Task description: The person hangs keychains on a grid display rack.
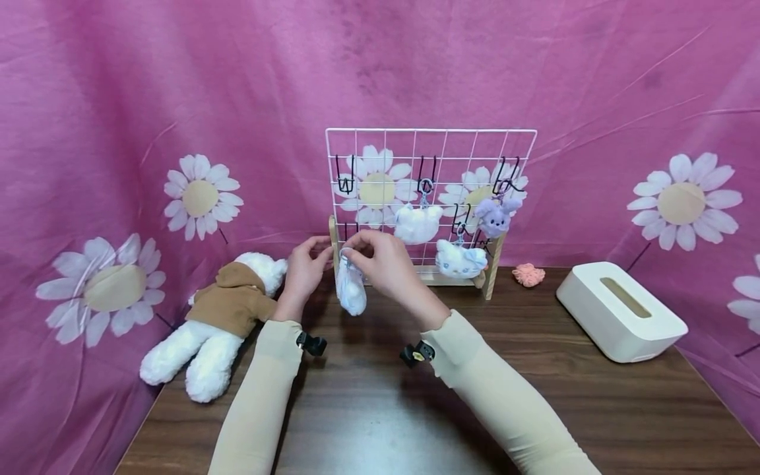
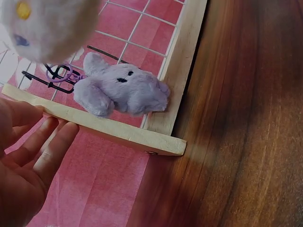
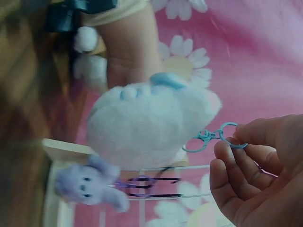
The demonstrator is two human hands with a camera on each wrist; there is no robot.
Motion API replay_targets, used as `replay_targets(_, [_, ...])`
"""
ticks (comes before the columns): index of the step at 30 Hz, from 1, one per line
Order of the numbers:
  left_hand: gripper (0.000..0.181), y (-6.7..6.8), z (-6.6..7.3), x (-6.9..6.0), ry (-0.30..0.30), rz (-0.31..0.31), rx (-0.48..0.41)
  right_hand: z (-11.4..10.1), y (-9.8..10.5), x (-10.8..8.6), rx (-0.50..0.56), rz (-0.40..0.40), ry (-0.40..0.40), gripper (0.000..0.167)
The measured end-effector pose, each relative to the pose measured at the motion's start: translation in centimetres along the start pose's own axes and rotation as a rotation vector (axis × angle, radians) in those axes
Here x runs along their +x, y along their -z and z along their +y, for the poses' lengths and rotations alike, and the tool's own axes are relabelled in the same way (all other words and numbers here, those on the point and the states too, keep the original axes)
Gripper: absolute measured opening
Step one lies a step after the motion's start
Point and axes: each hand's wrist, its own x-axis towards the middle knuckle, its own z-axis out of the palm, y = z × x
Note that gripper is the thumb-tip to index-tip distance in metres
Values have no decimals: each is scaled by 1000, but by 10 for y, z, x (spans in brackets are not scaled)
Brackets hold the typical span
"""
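Observation:
My right hand (image 1: 382, 260) pinches the light-blue key ring (image 3: 207, 135) of a white plush keychain (image 1: 353, 293) with light-blue details. This plush dangles in front of the left end of a white wire grid rack (image 1: 431, 130). With thumb and fingertips on either side, my left hand (image 1: 304, 272) holds the rack's left wooden post (image 2: 118, 130). A lavender plush keychain (image 2: 125, 90) hangs from a black hook beside that post in the left wrist view; in the head view the white plush and right hand cover that spot.
On the rack hang more plush keychains: two white ones (image 1: 418, 224) (image 1: 460, 260) and a purple one (image 1: 497, 216). An upper-left black hook (image 1: 345, 181) carries nothing. A white bear in a brown hoodie (image 1: 228, 300) lies left; a pink scrunchie (image 1: 528, 275) and white tissue box (image 1: 620, 313) stand right.

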Motion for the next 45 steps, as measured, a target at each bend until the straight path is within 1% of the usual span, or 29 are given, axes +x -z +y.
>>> replay_targets(6, [30,1,-1,1,-17,8,4,-18,17,19,-1,15,24,12])
replay_targets(11, [30,1,-1,1,-18,16,18,-26,26,33,27,33,14,12])
replay_targets(14, [30,0,-2,1,-12,13,4,-29,29,40,51,42,-4,11])
replay_targets(19, [31,0,-1,0,-7,-1,-35,-33,35,49,70,57,-24,11])
replay_targets(24, [31,0,0,0,-2,2,-26,-38,39,54,67,82,-21,12])
replay_targets(28, [31,0,-1,0,4,3,-23,-42,41,59,81,84,-28,10])
replay_targets(36, [28,1,-2,-1,-1,8,25,-42,41,66,93,85,-70,13])
replay_targets(45, [30,2,-1,-1,8,5,15,-33,36,74,107,106,-104,15])
